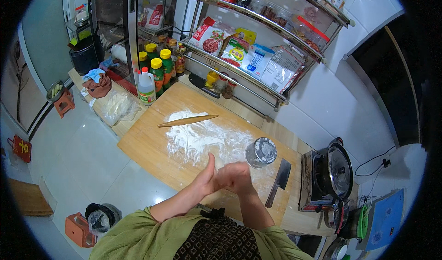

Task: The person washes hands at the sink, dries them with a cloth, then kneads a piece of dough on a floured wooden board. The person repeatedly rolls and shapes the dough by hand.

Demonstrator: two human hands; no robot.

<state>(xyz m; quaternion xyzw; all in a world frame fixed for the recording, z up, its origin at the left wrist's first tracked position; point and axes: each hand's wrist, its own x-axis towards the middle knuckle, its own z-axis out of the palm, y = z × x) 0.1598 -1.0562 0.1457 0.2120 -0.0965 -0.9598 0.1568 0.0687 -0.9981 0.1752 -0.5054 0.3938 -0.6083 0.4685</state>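
Both hands meet over the near edge of a floured wooden board (145, 146). My left hand (206, 177) has its thumb raised and cradles a small whitish lump that looks like dough (219, 163). Curled and slightly blurred, my right hand (236, 177) presses against the same lump, hiding most of it. Beyond them white flour (197, 139) is spread over the board, with a tapered wooden rolling pin (188, 120) lying across its far part. To the right of my hands stands a flour-dusted round container (261, 153). A cleaver (279, 181) lies at the board's right side.
Right of the board, a lidded black pot (340, 170) sits on a portable stove (309, 184). Bottles (156, 73) and a plastic bag (119, 106) stand at the far left. A metal rack (241, 70) with food packets overhangs the back. An orange stool (80, 229) is on the floor.
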